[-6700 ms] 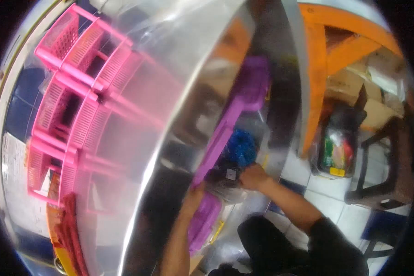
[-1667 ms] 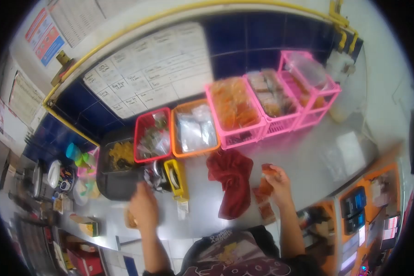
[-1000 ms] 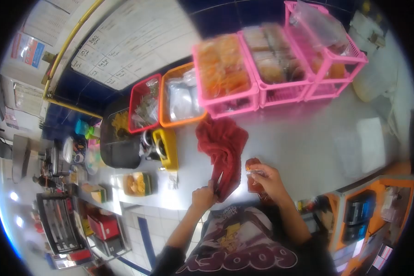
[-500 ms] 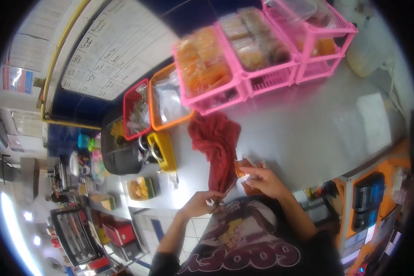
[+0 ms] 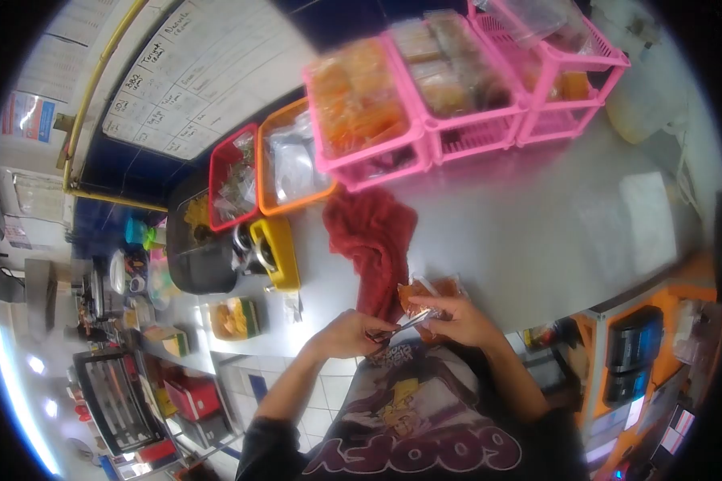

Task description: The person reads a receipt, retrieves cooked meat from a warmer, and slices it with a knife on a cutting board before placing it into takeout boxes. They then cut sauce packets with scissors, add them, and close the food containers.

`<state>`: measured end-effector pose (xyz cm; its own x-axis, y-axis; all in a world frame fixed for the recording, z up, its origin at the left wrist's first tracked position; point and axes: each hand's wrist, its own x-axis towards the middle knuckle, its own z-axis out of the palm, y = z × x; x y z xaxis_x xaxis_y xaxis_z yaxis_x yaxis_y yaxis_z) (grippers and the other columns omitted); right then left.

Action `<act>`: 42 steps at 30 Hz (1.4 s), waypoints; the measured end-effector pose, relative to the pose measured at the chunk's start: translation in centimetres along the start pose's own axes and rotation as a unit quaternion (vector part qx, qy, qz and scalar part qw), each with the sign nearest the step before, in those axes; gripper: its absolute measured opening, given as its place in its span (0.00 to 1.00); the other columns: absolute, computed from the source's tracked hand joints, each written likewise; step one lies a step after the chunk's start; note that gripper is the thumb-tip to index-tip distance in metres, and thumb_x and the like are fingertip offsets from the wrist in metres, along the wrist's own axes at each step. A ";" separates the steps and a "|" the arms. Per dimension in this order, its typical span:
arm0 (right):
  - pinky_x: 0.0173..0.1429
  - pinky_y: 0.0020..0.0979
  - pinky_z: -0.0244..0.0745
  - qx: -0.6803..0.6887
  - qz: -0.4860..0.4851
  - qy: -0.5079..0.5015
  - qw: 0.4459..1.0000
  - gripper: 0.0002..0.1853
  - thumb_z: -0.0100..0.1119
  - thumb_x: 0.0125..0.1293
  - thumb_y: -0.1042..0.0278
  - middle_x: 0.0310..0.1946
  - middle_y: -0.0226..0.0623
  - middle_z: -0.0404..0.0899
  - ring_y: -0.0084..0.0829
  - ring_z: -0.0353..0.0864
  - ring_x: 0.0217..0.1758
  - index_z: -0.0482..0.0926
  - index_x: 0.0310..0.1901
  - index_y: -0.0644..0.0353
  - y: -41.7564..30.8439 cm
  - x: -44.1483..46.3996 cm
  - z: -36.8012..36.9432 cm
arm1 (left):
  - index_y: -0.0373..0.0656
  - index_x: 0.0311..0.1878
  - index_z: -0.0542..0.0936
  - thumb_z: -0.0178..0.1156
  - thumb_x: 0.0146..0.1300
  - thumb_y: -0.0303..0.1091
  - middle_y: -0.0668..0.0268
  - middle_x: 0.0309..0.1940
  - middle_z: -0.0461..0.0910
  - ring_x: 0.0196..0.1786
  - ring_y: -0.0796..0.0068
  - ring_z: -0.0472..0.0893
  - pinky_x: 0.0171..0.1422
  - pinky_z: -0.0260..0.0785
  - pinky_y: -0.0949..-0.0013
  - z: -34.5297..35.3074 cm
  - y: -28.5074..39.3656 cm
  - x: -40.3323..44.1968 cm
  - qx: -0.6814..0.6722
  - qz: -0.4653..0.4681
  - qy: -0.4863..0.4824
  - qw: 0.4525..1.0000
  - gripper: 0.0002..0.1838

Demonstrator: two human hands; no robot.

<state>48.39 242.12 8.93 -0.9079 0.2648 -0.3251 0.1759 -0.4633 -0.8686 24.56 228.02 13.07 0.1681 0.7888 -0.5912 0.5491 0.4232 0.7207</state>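
At the desk (image 5: 529, 232), your left hand (image 5: 349, 334) grips scissors (image 5: 414, 321), your right hand (image 5: 464, 322) pinches a packet (image 5: 448, 287); cutting seems underway, and the next move calls for steady blades.

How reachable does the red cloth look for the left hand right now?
Probably yes: the red cloth lies close beyond the left hand, with nothing visible standing between, though that hand is occupied with scissors.

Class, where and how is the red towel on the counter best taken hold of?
Probably pinch the red towel from above, at its wide end nearest the pink baskets: loose folds bunch there, whereas the narrow end lies near the scissors.
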 end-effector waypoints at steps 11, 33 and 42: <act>0.52 0.22 0.76 0.019 0.002 -0.012 1.000 0.29 0.61 0.69 0.77 0.47 0.30 0.84 0.15 0.79 0.45 0.71 0.71 0.58 1.2 0.3 0.0 | 0.46 0.59 0.84 0.67 0.56 0.29 0.62 0.34 0.86 0.35 0.78 0.82 0.45 0.75 0.70 0.7 -0.3 -0.1 -0.080 -0.014 -0.003 0.997 0.24; 0.57 0.29 0.80 0.072 0.055 -0.075 0.993 0.39 0.67 0.60 0.84 0.55 0.39 0.79 0.26 0.83 0.52 0.65 0.73 0.55 -0.4 -0.1 0.5 | 0.38 0.58 0.83 0.67 0.62 0.26 0.65 0.45 0.87 0.45 0.83 0.81 0.52 0.75 0.73 1.2 1.4 0.6 -0.193 0.016 -0.079 0.978 0.20; 0.55 0.29 0.82 0.150 0.063 -0.075 0.984 0.43 0.68 0.58 0.86 0.56 0.39 0.79 0.28 0.84 0.50 0.62 0.75 0.54 1.0 0.1 0.6 | 0.37 0.54 0.85 0.68 0.61 0.26 0.67 0.37 0.87 0.40 0.84 0.82 0.47 0.75 0.74 1.9 1.0 1.2 -0.244 0.010 -0.097 0.965 0.17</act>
<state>48.21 241.20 8.26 -0.9362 0.0712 -0.3441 0.1909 -0.7193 -0.6680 26.85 228.58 12.44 0.3504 0.7213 -0.5974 0.1006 0.6051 0.7897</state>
